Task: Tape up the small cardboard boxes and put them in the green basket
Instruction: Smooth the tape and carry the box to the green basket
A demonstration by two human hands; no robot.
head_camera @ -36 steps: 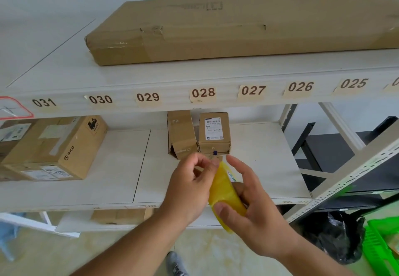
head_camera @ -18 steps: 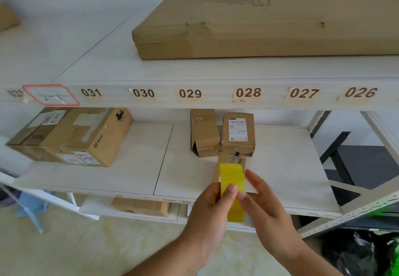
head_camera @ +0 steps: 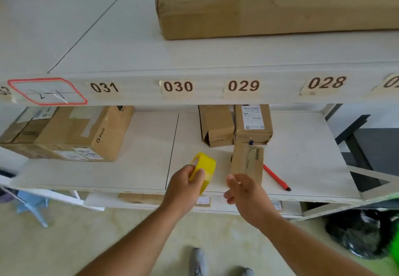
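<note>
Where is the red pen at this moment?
In the head view the red pen lies on the middle shelf, right of centre, just right of the nearest small cardboard box and beyond the right hand.

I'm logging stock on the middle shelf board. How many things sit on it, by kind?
Small cardboard boxes: 3 — open-flapped box, labelled box, front box
Larger cardboard boxes at left: at least 2 — PICO box, box behind it
Red pen: 1
Total: at least 6
The yellow tape roll is in the left hand, not counted.
</note>
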